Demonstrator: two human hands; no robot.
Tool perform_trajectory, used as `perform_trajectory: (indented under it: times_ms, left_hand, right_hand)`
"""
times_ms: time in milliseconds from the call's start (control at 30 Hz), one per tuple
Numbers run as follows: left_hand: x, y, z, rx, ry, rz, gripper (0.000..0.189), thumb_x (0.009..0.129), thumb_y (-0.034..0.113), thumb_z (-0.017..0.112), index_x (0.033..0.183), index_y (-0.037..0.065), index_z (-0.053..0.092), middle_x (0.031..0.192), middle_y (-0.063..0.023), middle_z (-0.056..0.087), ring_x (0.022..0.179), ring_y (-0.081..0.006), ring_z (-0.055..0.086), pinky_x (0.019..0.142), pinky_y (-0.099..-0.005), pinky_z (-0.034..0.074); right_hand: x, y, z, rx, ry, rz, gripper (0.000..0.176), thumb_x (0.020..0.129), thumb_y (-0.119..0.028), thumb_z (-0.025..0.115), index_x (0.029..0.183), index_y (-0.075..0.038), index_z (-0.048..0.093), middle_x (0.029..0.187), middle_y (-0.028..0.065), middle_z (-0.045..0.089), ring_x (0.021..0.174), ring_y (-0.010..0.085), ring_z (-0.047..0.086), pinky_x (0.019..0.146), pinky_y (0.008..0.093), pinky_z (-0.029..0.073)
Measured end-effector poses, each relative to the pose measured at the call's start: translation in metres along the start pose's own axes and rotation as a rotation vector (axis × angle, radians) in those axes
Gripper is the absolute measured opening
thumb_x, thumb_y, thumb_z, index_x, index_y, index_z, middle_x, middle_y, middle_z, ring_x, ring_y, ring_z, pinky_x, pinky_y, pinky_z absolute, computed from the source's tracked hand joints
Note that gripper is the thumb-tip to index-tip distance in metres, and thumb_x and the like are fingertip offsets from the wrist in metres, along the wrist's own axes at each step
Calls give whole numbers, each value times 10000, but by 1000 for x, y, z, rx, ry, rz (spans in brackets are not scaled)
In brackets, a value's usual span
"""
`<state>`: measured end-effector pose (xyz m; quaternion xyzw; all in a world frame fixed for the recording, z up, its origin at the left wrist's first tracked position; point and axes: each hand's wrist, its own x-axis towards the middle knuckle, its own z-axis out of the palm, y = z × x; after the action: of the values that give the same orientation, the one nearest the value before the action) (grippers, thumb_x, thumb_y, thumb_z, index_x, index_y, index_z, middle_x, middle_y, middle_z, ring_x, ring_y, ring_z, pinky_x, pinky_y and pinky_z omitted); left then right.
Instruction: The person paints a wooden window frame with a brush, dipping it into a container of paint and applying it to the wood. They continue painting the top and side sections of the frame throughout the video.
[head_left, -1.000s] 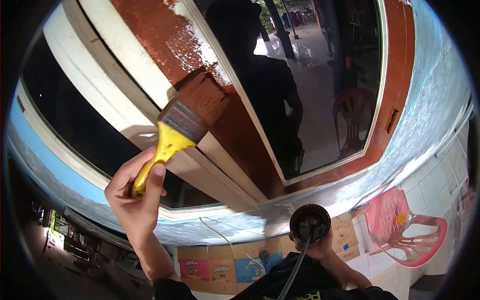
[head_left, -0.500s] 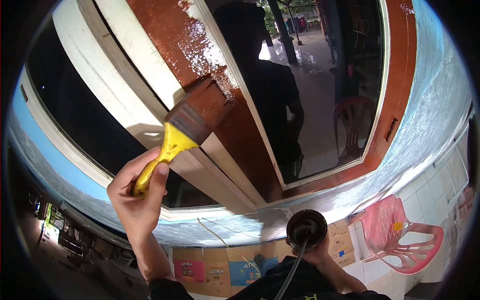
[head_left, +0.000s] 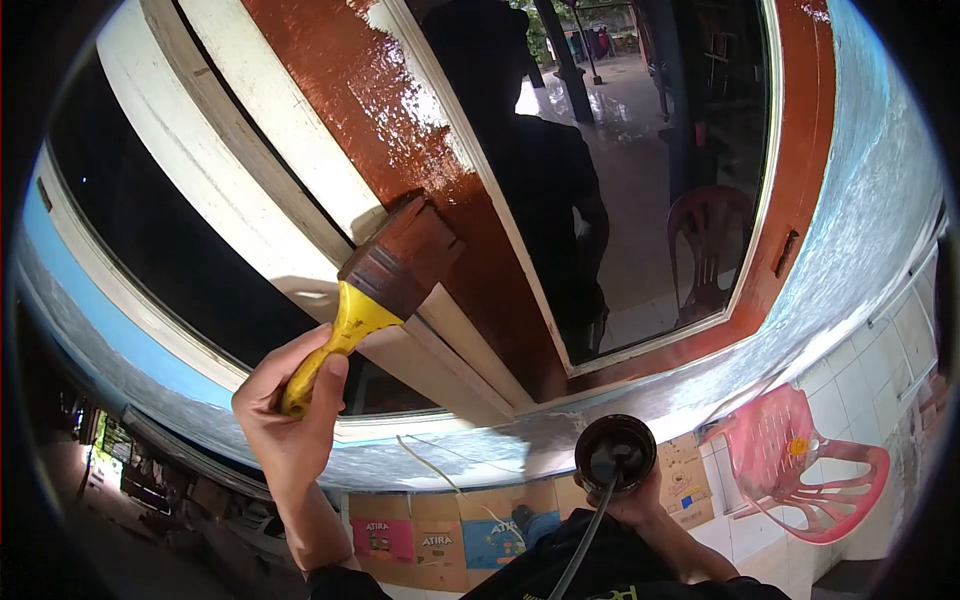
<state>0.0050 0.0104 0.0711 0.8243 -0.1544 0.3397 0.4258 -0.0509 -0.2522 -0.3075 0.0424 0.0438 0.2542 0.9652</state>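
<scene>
At 5 o'clock, nearest the body, I recorded the right hand [head_left: 640, 503] clasped round a dark round container [head_left: 581, 460], its mouth turned upward. I judged it liable to spill if tipped and slippery where smeared; low on its side was the sound place to hold it. A grey rod or cord [head_left: 587, 530] crossed its mouth; I could not tell which.

Farther out, at 8 o'clock, the left hand [head_left: 288, 430] was clamped on the yellow handle [head_left: 345, 335] of a paintbrush [head_left: 368, 305], thumb along the near face, fingers curled behind. The forearm [head_left: 312, 530] rose from the bottom edge, wrist roughly straight. The brush head lay towards 10 o'clock, tilted, its broad bristles [head_left: 425, 238] appearing to bear on a brown wooden strip [head_left: 500, 300]. I assessed the brush as light, stiff-handled and soft-tipped, best taken clear of the bristles.

Beyond, at 2 o'clock, I noted a dark glass pane [head_left: 640, 170].
</scene>
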Motion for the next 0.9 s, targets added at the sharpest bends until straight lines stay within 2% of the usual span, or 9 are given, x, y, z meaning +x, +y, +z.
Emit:
perform_trajectory:
  times_ms: [367,467,567,667,767,900]
  left_hand:
    - [-1,-5,-5,19,-24,-10,240,805,-32,676,1044,-19,659,886,-93,685,603,-26,552,527,-139,423]
    - [-3,-9,-13,75,24,37,238,803,-30,680,1040,-21,659,880,-94,683,638,-36,569,555,-145,439]
    - [-3,-5,-12,9,30,-1,243,801,-34,680,1043,-23,658,883,-98,681,689,-50,589,595,-150,453]
    - [-4,-1,-5,15,-35,-8,246,804,-41,673,1049,-28,652,898,-112,684,716,-58,600,611,-153,459]
    - [-2,-10,-3,46,-30,40,245,805,-39,673,1048,-30,651,889,-109,684,672,-45,586,573,-152,449]
    - [-5,-7,-10,22,5,3,247,807,-24,681,1052,-26,650,874,-101,685,625,-42,575,540,-149,436]
  right_hand:
    - [0,2,6,-42,7,-7,726,822,-648,323,1332,-142,431,1295,152,465,1147,363,486,852,547,462]
    - [-1,2,7,-31,2,-14,731,817,-651,335,1333,-142,430,1294,151,465,1149,363,484,850,548,461]
    - [-1,3,5,-4,4,-8,733,815,-649,345,1338,-141,424,1306,152,457,1162,366,476,853,555,460]
    - [1,1,-2,-28,11,15,733,816,-647,354,1345,-143,417,1324,151,442,1184,369,463,871,566,453]
    - [0,4,1,-69,3,6,731,818,-646,358,1349,-145,414,1338,149,430,1196,373,455,894,573,443]
    - [-2,4,-2,-50,3,-11,735,819,-645,358,1350,-139,414,1340,145,428,1194,376,457,898,576,441]
